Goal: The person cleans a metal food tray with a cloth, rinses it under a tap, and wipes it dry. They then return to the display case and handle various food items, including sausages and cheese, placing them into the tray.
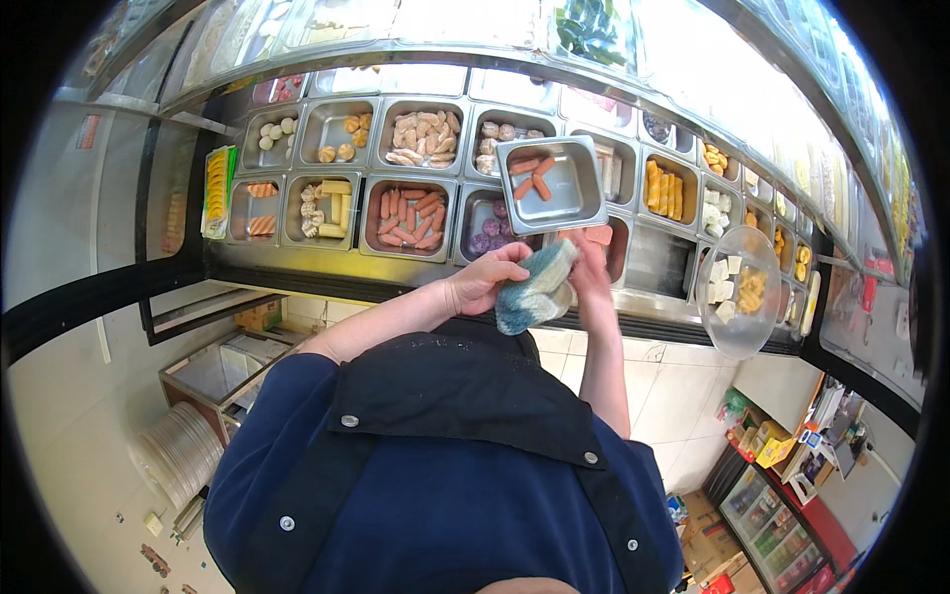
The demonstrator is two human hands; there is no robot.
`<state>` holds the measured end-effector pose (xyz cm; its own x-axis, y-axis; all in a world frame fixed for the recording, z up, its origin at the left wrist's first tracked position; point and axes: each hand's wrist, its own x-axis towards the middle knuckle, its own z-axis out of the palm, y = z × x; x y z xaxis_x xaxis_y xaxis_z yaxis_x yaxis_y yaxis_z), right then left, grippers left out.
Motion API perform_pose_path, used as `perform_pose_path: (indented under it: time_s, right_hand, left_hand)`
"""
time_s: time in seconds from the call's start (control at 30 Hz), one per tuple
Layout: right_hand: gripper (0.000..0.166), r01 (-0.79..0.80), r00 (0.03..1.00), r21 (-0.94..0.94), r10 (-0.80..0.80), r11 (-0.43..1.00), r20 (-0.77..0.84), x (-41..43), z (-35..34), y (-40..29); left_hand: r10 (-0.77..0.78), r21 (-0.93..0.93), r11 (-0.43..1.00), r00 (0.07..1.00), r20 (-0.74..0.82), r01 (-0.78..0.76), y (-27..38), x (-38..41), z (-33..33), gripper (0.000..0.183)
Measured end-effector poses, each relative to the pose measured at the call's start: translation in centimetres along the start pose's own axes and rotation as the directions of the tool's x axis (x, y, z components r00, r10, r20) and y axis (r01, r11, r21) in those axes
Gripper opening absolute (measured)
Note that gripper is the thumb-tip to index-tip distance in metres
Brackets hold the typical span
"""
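A blue-green and white cloth (536,289) is bunched between my two hands. My left hand (491,281) pinches its left side between thumb and fingers. At the cloth's right edge is my right hand (590,275), blurred, its fingers partly hidden; whether they grip is unclear. Just beyond my hands, a steel pan (575,182) with several small sausages (536,178) sits tilted on top of neighbouring pans. Left of it, a set-in pan holds more sausages (410,217). Purple balls (491,229) lie in a pan partly under the raised one, and pink slices (597,236) show near my right hand.
Rows of steel food pans fill the counter. A clear bowl (724,327) with white cubes and yellow pieces rests at the right, over the front edge. A metal-framed glass shelf (490,56) crosses beyond the pans. A drinks fridge (775,520) stands at lower right, stacked plates (178,453) at lower left.
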<state>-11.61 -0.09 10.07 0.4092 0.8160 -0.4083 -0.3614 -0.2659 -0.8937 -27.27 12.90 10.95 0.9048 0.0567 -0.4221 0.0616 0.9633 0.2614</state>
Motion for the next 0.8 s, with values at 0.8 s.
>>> perform_pose_path:
  time_s: [0.8]
  right_hand:
    - [0.045, 0.208, 0.924, 0.689, 0.09, 0.695, -0.371, -7.3, 3.4, 6.6]
  left_hand:
    - [0.026, 0.782, -0.099, 0.784, 0.62, -0.616, -2.3, 0.2, 5.8, 0.047]
